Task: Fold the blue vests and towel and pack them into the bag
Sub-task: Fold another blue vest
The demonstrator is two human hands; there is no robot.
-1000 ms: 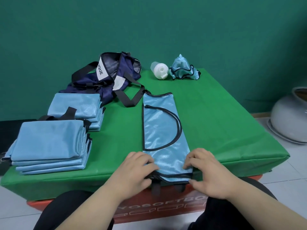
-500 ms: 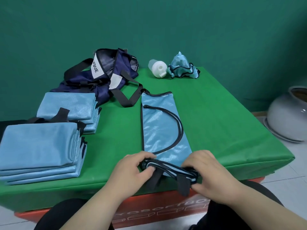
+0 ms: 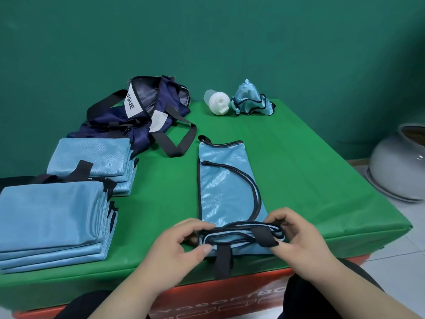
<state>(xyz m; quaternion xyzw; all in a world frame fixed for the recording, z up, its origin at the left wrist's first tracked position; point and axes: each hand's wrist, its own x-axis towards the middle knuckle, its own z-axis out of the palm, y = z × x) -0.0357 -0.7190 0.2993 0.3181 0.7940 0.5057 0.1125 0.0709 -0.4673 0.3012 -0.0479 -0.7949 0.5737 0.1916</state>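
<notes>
**Both hands pinch the near end of a blue vest**

A long, narrow blue vest point(image 3: 225, 187) with black trim lies lengthwise at the centre of the green bench point(image 3: 310, 169). Its near end is raised off the cover and bunched between the 2 hands at the bottom centre of the frame. The left hand point(image 3: 181, 247) grips the left side of that end, its fingers point(image 3: 197, 226) curled over the top and the thumb beneath. The right hand point(image 3: 299, 236) pinches the right side with its fingers bent round the trim. A black strap hangs from the bunched end over the bench edge.

At the left of the frame sit 2 stacks of folded vests, the near stack point(image 3: 50, 217) and the far stack point(image 3: 92, 157). Behind them, at upper left, the navy bag point(image 3: 142, 116) lies open. At the upper centre a white bottle point(image 3: 217, 103) lies just beside a crumpled blue cloth point(image 3: 250, 100).
</notes>
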